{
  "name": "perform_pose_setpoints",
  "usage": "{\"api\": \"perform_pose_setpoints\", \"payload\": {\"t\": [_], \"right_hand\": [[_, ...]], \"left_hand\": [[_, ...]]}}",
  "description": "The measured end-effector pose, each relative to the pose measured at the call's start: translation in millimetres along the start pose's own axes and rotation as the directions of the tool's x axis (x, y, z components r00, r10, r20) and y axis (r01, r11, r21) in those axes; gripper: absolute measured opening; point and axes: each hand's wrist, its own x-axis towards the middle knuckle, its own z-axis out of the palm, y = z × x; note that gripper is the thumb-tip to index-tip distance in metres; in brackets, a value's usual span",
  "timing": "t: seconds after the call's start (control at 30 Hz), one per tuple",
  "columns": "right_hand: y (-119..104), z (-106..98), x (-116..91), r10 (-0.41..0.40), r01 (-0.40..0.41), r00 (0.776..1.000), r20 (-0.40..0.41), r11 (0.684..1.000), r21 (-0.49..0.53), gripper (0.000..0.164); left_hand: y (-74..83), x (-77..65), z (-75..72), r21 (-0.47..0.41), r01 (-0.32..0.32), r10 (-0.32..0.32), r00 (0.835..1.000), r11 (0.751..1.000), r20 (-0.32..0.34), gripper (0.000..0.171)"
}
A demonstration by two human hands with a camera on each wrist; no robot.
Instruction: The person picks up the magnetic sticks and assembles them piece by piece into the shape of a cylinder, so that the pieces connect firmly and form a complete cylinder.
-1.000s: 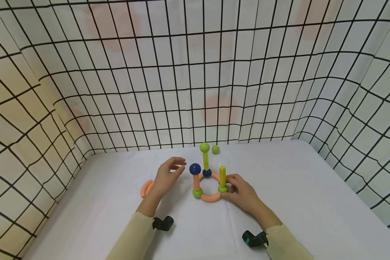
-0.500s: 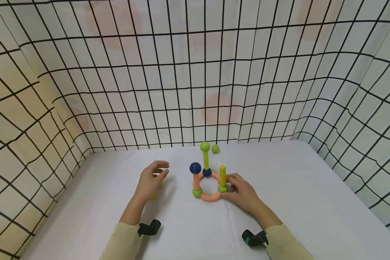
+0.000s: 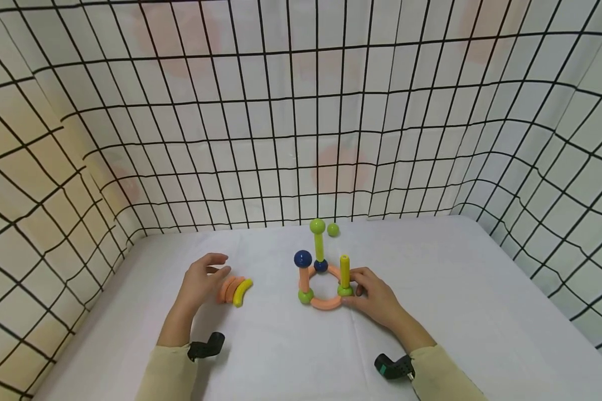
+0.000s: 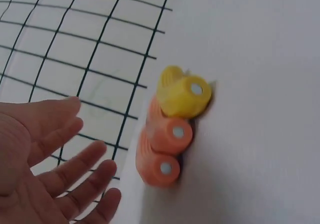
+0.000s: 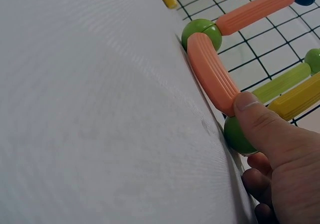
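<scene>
The right-hand grip (image 3: 376, 299) pinches the salmon plastic ring (image 3: 325, 304) on the white tabletop (image 3: 446, 267); two posts (image 3: 304, 280) are ball-topped, the yellow post (image 3: 345, 271) bare. The left-hand grip (image 3: 199, 283), loosely spread, holds nothing; three curved rods (image 3: 233, 290) and one green ball (image 3: 333, 229) lie unattached.

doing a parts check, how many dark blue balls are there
2: one blue ball tops the upright salmon stick; the other blue ball sits under the lime stick.

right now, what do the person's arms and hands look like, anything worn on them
The left hand and right hand wear no gloves. The left sleeve and right sleeve are plain pale beige. At their ends sit a black, bent left wrist camera and a matching right wrist camera, which shows a small green patch.
</scene>
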Motion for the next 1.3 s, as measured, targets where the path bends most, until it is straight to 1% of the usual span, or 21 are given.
{"api": "perform_pose_setpoints", "payload": {"t": [0.17,0.3,0.4,0.53,0.63,0.73,0.87,1.07,1.2,1.3], "right_hand": [[-0.6,0.2,-0.2,0.0,0.0,1.0,0.001,1.0,-0.004,0.046],[-0.8,0.2,-0.2,-0.007,0.007,1.0,-0.007,1.0,-0.01,0.047],[-0.2,0.0,-0.5,-0.005,0.005,1.0,-0.01,1.0,-0.01,0.047],[0.2,-0.7,-0.3,0.003,-0.003,1.0,-0.003,1.0,-0.006,0.047],[0.1,-1.1,0.0,0.005,-0.005,1.0,0.003,1.0,-0.007,0.046],[-0.7,-0.5,0.4,0.017,-0.017,1.0,0.009,1.0,-0.009,0.047],[-0.9,0.5,0.5,0.023,-0.023,1.0,0.015,1.0,-0.017,0.047],[-2.1,0.4,0.6,0.022,-0.022,1.0,0.014,1.0,-0.009,0.045],[-2.2,0.3,0.9,0.027,-0.027,1.0,0.015,1.0,-0.006,0.044],[-0.6,0.6,0.9,0.026,-0.026,1.0,0.016,1.0,-0.014,0.044]], "left_hand": [[-11.0,1.2,-2.0,0.045,0.09,-0.092,0.995,0.995,0.032,0.041],[-19.1,2.5,-1.0,0.057,0.118,-0.122,0.99,0.991,0.073,0.041],[-22.9,2.9,0.3,0.054,0.111,-0.115,0.99,0.992,0.086,0.038],[-24.9,3.3,1.6,0.038,0.104,-0.107,0.991,0.994,0.086,0.034],[-26.9,4.2,3.1,0.027,0.101,-0.103,0.991,0.995,0.088,0.034],[-27.7,3.5,4.4,0.024,0.114,-0.116,0.99,0.993,0.084,0.035],[-27.3,1.8,4.8,0.044,0.134,-0.137,0.988,0.99,0.07,0.036],[-26.6,2.3,5.8,0.086,0.115,-0.118,0.992,0.99,0.034,0.037],[-25.9,2.0,6.5,0.088,0.131,-0.134,0.991,0.987,0.026,0.039],[-24.7,1.4,6.2,0.075,0.172,-0.174,0.984,0.982,0.025,0.042]]}}
